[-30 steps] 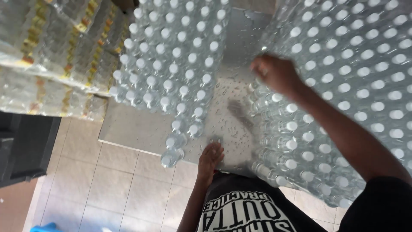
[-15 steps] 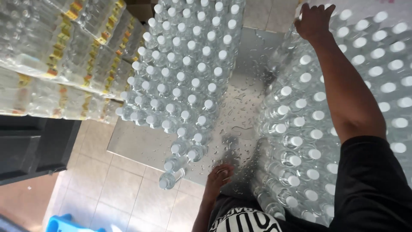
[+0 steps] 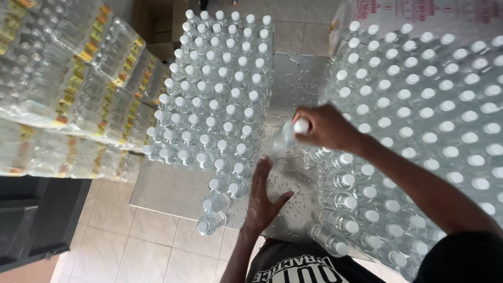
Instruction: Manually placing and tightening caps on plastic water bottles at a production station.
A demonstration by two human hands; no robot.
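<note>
Water bottle [image 3: 285, 137] with a white cap sits in the right hand [image 3: 327, 127], which grips it near the cap above the wet metal table [image 3: 167, 183], between two big groups of the same bottles. Its clear body is hard to make out against the shiny surface and the water drops, so I cannot say if its bottom touches the table. The left hand [image 3: 263, 196] lies flat and wide on the table with fingers spread, holding nothing, just beside the left block of bottles [image 3: 215, 105]. The right block of bottles [image 3: 419, 115] is cut off by the picture edge, and the right forearm hides part of it. At the far left, wrapped packs of bottles [image 3: 68, 89] stand in stacks; they are blurred and their labels are only yellow stripes. The person's dark shirt [image 3: 298, 264] is cut off at the bottom. Half a second ago the right hand was stretched far up, on the top of the right block, with no bottle seen in it; now it has come down to the gap with the bottle. The left hand was at the table edge and has moved a little forward.
</note>
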